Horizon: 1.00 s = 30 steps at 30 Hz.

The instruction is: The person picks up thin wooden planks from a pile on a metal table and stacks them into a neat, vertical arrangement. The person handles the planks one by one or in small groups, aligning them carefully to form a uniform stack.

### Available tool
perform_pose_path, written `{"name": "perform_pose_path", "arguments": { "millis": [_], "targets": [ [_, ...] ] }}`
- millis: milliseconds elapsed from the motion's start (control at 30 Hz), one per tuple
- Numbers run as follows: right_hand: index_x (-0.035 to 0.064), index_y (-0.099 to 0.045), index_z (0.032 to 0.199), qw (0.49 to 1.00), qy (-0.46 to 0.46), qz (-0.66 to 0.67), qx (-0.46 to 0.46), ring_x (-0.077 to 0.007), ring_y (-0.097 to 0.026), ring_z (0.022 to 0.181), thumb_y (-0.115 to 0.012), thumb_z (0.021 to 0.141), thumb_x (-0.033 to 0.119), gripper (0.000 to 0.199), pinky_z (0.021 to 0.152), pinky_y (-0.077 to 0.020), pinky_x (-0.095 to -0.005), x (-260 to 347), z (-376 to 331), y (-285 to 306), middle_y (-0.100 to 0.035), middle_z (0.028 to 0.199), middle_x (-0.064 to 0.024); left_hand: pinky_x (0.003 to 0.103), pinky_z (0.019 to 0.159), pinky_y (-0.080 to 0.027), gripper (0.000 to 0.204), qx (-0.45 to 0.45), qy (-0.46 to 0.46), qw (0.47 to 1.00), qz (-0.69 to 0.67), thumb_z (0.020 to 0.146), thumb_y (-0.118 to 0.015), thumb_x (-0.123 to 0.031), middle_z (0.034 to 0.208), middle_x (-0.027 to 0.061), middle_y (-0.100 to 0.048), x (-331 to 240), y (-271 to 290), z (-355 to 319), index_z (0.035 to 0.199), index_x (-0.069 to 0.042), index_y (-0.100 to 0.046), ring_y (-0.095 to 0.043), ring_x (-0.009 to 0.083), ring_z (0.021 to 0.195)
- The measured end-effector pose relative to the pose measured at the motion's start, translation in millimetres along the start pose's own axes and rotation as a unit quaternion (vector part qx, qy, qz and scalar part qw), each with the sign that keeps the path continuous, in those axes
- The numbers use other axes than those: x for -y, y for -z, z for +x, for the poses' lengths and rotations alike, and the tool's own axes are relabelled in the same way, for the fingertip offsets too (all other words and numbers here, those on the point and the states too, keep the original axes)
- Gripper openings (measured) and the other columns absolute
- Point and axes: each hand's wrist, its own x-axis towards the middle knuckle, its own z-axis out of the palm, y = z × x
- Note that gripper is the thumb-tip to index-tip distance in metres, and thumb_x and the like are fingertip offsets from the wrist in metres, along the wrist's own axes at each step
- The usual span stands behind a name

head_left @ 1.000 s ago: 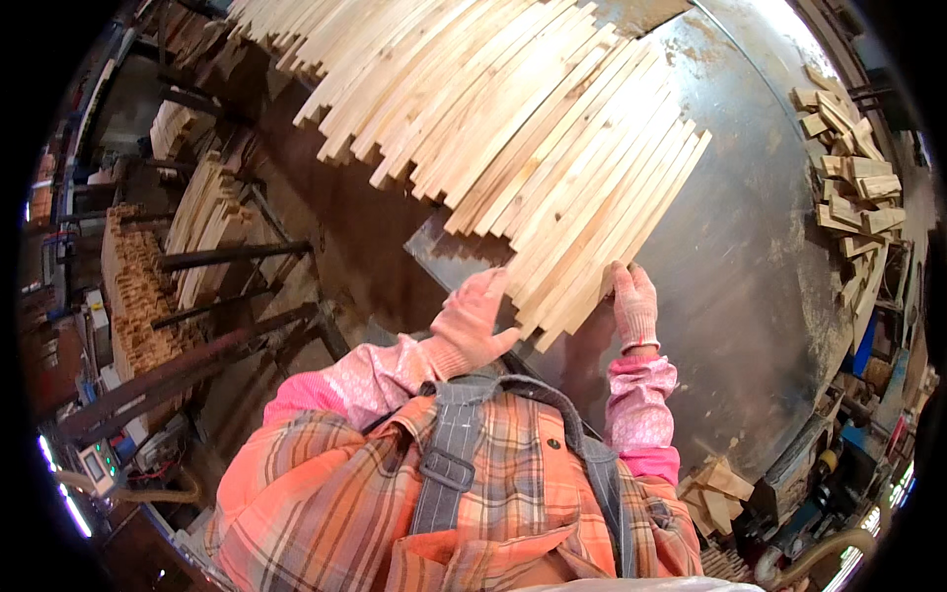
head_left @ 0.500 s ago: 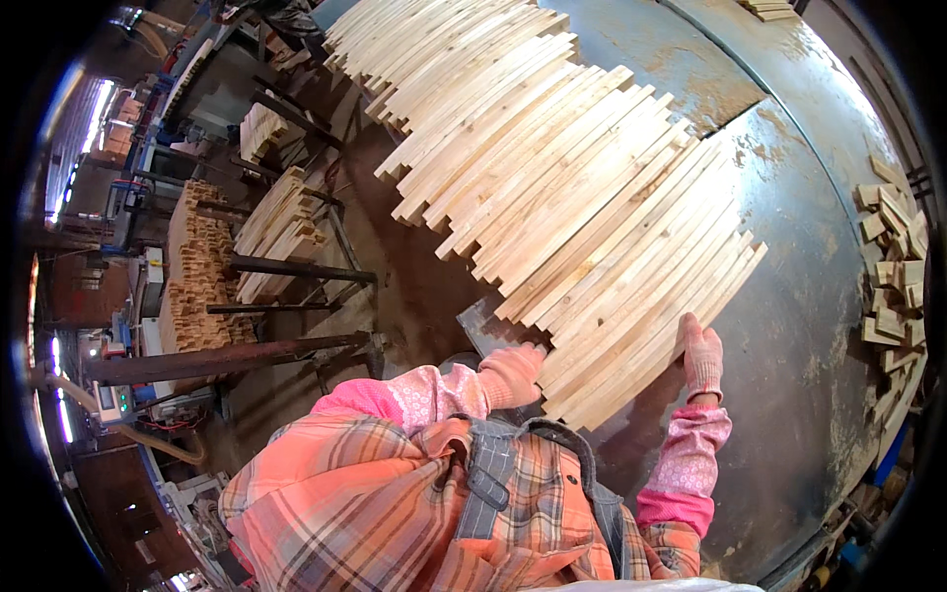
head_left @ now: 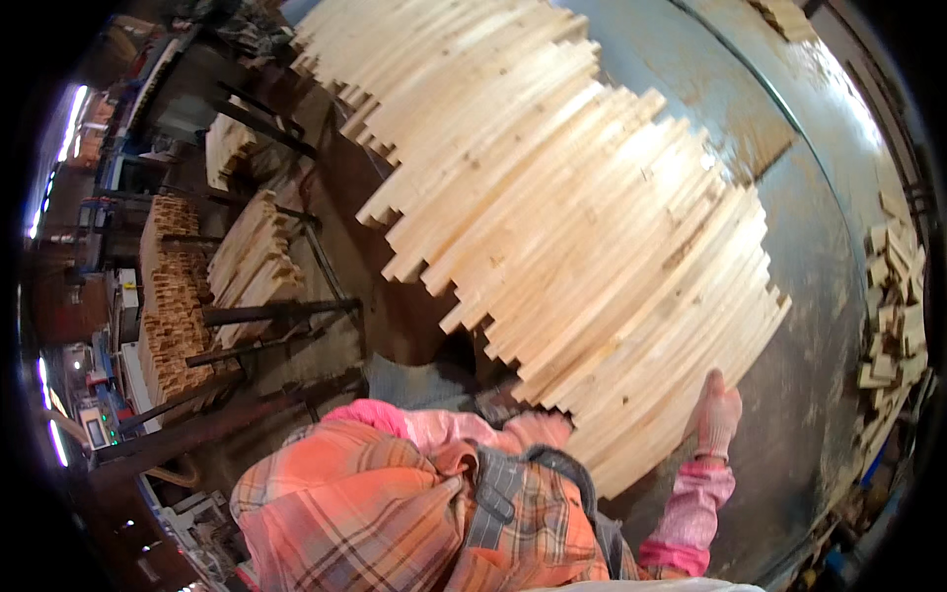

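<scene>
Two hands, the left hand (head_left: 538, 432) and the right hand (head_left: 717, 419), flank the lower end of a wide row of wooden slats (head_left: 552, 237). The right one meets the outer long edge of the row at centre right of the frame, fingertips against the wood; whether that grip is closed on a slat, I cannot tell. The left one sits low at centre, just beside the staggered slat ends, blurred and partly covered by its own sleeve, so its grip cannot be told either.

The slats lie side by side, their ends uneven, running in a broad band from the lower centre to the top of the frame. Under them is a grey metal desk (head_left: 824, 227), bare on the right and dusted with sawdust (head_left: 725, 94) towards the upper right. Loose wooden blocks (head_left: 893, 316) lie heaped at the right rim, and a small bundle of pieces (head_left: 784, 18) shows at the upper right.

Nearer the bottom are pink patterned sleeves (head_left: 691, 508), an orange plaid shirt (head_left: 365, 503) and a grey strap (head_left: 498, 498). At the left, a tall stack of strips (head_left: 168, 296) stands next to a second stack (head_left: 256, 261) among dark metal bars (head_left: 281, 311)
</scene>
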Motion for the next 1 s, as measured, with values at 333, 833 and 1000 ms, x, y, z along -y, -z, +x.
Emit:
{"name": "perform_pose_path", "arguments": {
  "millis": [333, 833, 1000],
  "targets": [
    [-0.005, -0.072, 0.114, 0.996, 0.035, 0.054, 0.062, -0.0305, -0.072, 0.097, -0.066, 0.091, 0.048, 0.058, 0.087, -0.0526, -0.0421, -27.0, -19.4, -14.4, -0.076, 0.102, -0.0213, 0.051, 0.083, -0.057, 0.038, -0.144, -0.28, 0.949, -0.014, 0.077, -0.066, -0.018, 0.108, 0.0214, -0.065, 61.5, -22.3, -10.8, 0.111, -0.002, -0.062, -0.07, 0.042, 0.097],
    [-0.009, -0.071, 0.118, 0.982, 0.069, 0.176, 0.003, -0.0229, -0.066, 0.099, -0.069, 0.092, 0.06, 0.073, 0.091, -0.051, -0.0355, -86.5, -24.8, -91.4, -0.074, 0.107, -0.0163, 0.049, 0.092, -0.055, 0.053, -0.194, -0.309, 0.926, -0.093, 0.081, -0.07, -0.036, 0.115, 0.0176, -0.069, 131.0, -48.8, 13.6, 0.126, -0.008, -0.065, -0.068, 0.0387, 0.106],
    [-0.0079, -0.069, 0.119, 0.994, 0.033, 0.091, -0.045, -0.0394, -0.067, 0.113, -0.072, 0.085, 0.065, 0.081, 0.099, -0.0495, -0.0426, -71.0, -38.9, -84.5, -0.072, 0.116, -0.0277, 0.037, 0.087, -0.056, 0.046, -0.374, -0.208, 0.873, -0.234, 0.084, -0.073, -0.029, 0.103, 0.0119, -0.073, 204.4, -10.8, 13.6, 0.124, -0.009, -0.069, -0.07, 0.0255, 0.093]
  ]
}}
